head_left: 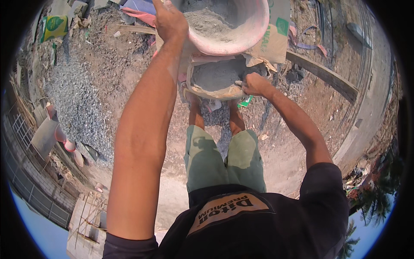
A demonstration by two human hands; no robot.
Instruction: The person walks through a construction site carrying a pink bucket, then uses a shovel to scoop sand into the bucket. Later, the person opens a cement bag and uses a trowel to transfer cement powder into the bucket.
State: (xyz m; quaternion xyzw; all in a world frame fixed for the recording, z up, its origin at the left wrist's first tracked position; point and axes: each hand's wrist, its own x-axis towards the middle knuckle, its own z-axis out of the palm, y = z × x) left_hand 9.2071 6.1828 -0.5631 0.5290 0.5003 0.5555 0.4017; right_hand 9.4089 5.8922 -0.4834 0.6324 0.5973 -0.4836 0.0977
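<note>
A pale pink, dust-coated bucket [252, 36] is at the top middle, its mouth toward me, with grey powder inside. My left hand [171, 19] is beside the bucket's left wall, fingers curled; the top edge of the picture cuts off what they close on. Just below the bucket lies a torn-open paper sack [207, 93] holding grey, cement-like powder [217, 75]. At the sack's near right edge my right hand [255, 84] is closed, its fingertips greyed with dust and hooked over the paper rim.
A brown sack [276, 41] with green print lies right of the bucket. From there a wooden plank [323, 75] runs down to the right. Gravel [77, 99] spreads on the left, near a green and yellow packet [54, 28]. My feet stand close to the open sack.
</note>
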